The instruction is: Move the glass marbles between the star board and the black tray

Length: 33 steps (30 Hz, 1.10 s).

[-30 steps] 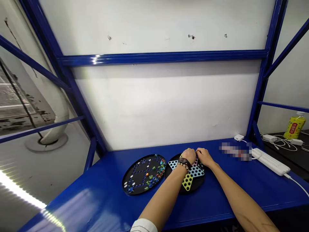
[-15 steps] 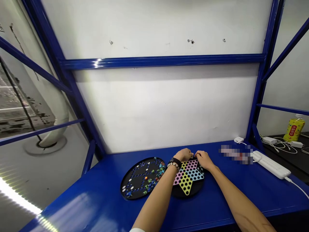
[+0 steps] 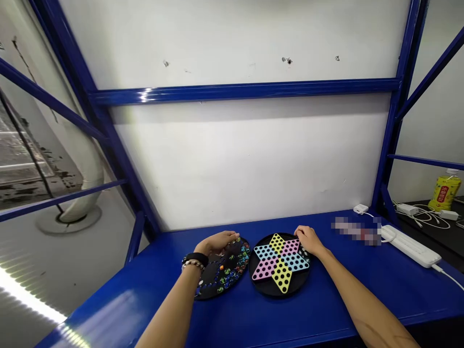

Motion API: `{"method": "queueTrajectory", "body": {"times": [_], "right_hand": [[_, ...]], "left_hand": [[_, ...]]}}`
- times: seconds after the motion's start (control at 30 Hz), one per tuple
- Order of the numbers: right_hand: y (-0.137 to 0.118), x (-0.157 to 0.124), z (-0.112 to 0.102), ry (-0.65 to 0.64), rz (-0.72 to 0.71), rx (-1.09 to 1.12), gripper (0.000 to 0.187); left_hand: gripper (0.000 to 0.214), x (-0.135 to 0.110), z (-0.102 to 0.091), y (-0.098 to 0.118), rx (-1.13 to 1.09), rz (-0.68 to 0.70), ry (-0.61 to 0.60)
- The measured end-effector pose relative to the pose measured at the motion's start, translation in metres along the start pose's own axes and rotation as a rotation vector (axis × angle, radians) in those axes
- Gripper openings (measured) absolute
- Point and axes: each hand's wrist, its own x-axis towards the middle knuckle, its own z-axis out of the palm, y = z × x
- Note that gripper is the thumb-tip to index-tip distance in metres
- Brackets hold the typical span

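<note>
A round black Chinese checkers board (image 3: 261, 286) carries a star (image 3: 279, 263) with dark holes and yellow, pink and blue points. At its upper right rim rests my right hand (image 3: 307, 239), fingers curled closed on the edge. Left of it lies a second black tray (image 3: 213, 293), with dotted tracks and several glass marbles (image 3: 242, 258), mostly along its right side. Over this tray's upper part reaches my left hand (image 3: 219, 240), palm down, fingers drawn together near the top right rim. What its fingertips hold, if anything, is hidden. A small orange piece (image 3: 222, 267) lies in the tray.
The blue tabletop (image 3: 152, 295) meets a white wall (image 3: 250, 164) behind a blue metal frame (image 3: 246, 91). On the right lie a white power strip (image 3: 411, 246), a small white adapter (image 3: 360, 209) and a blurred-out item. A yellow bottle (image 3: 445, 191) stands beyond, beside cables.
My left hand has moved left from the top of the star board to above the marble tray. The right hand stays at the star board's rim.
</note>
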Motion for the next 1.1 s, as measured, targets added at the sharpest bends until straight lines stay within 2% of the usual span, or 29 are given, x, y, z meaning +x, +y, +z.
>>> {"method": "queueTrajectory", "body": {"times": [0.13, 0.27, 0.4, 0.47, 0.57, 0.63, 0.73, 0.8, 0.87, 0.97, 1.1], "right_hand": [[0.003, 0.001, 0.001, 0.001, -0.009, 0.004, 0.031], [0.004, 0.002, 0.002, 0.008, -0.026, 0.009, 0.03], [0.004, 0.002, 0.002, 0.012, -0.04, 0.015, 0.029], [0.004, 0.003, 0.001, 0.016, -0.04, 0.029, 0.029], [0.006, 0.007, -0.004, 0.061, -0.03, 0.091, 0.03], [0.009, 0.009, -0.009, 0.108, -0.01, 0.131, 0.031], [0.015, 0.012, -0.015, 0.162, 0.01, 0.144, 0.034], [0.018, 0.012, -0.018, 0.182, 0.008, 0.141, 0.034], [0.02, 0.013, -0.02, 0.19, 0.0, 0.143, 0.035], [0.019, 0.013, -0.019, 0.185, -0.008, 0.143, 0.035], [0.016, 0.012, -0.018, 0.171, -0.012, 0.124, 0.034]], "left_hand": [[0.044, 0.006, 0.006, -0.014, 0.091, 0.012, -0.067], [0.039, 0.01, 0.009, -0.008, 0.101, 0.073, -0.065], [0.051, 0.004, -0.003, -0.001, 0.067, 0.054, -0.118], [0.056, 0.0, -0.009, 0.007, 0.027, 0.084, -0.083], [0.054, -0.004, -0.005, 0.032, -0.013, 0.244, 0.021], [0.051, -0.005, 0.011, 0.06, 0.015, 0.353, 0.053], [0.037, -0.005, 0.055, 0.108, 0.112, 0.505, 0.072], [0.034, -0.009, 0.09, 0.137, 0.345, 0.623, 0.123], [0.032, -0.016, 0.122, 0.157, 0.581, 0.658, 0.182], [0.03, -0.026, 0.159, 0.171, 0.793, 0.61, 0.315], [0.031, -0.028, 0.183, 0.172, 0.858, 0.554, 0.436]]}}
